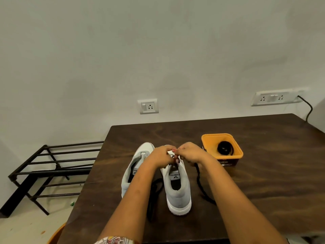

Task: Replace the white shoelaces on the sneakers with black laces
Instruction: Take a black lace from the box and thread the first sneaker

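Just beside the orange tub (239,152) on the table (263,182), the nearer sneaker (177,194) is only partly laced. The left hand (162,154) and right hand (189,153) each have their grip pinched on the black lace (202,187) at its front eyelets, and long ends trail loose. The farther sneaker (139,161) looks unlaced, a coiled black lace (225,148) waits inside the tub, and no white laces show.

The insole of the right sneaker (178,192) carries a label that reads "Velarro" above a small black logo. The left sneaker (132,167) shows the same label, partly hidden. The print on the orange tub (228,162) is too small to read.
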A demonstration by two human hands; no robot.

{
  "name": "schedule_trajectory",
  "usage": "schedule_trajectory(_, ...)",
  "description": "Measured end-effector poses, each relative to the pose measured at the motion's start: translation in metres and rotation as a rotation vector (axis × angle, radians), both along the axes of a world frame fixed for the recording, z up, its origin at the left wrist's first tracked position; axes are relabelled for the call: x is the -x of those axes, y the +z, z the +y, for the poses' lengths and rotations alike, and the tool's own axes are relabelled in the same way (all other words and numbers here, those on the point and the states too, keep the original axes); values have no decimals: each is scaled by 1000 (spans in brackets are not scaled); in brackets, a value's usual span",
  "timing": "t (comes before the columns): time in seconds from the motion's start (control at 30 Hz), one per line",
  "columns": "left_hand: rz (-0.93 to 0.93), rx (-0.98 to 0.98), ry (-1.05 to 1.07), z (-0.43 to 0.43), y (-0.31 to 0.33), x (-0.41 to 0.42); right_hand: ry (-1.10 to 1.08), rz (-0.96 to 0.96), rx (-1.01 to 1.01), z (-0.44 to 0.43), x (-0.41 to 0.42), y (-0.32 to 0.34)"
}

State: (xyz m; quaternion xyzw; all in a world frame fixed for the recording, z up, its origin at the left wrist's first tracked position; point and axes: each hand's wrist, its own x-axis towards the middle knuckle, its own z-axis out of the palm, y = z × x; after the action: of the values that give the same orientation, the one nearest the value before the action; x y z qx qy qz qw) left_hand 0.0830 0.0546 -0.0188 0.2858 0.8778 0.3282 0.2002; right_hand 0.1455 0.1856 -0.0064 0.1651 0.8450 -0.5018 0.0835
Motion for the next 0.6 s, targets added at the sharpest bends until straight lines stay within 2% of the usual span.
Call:
schedule_trajectory(0.07, -34, -35, -26, 3, 8, 2, 67, 29, 6, -2, 1, 25)
schedule_trajectory(0.13, -89, -107, 37, 3, 14, 8, 130, 40, 7, 2, 3, 49)
schedule_trajectory(0.27, -263, -277, 169, -3, 27, 15, 194, 92, -180, 26, 10, 88)
schedule_trajectory(0.37, -326, -297, 253, -8, 30, 17, -1, 348, -311, 45, 29, 97)
schedule_trajectory(0.43, -345, -316, 295, -7, 32, 17, -146, 506, -500, 46, 43, 91)
schedule_trajectory(0.53, -432, -427, 351, 0, 33, 19, -65, 340, -908, 35, 52, 70)
schedule_trajectory(0.6, -516, -519, 408, 4, 34, 22, 6, 266, -857, 23, 51, 49)
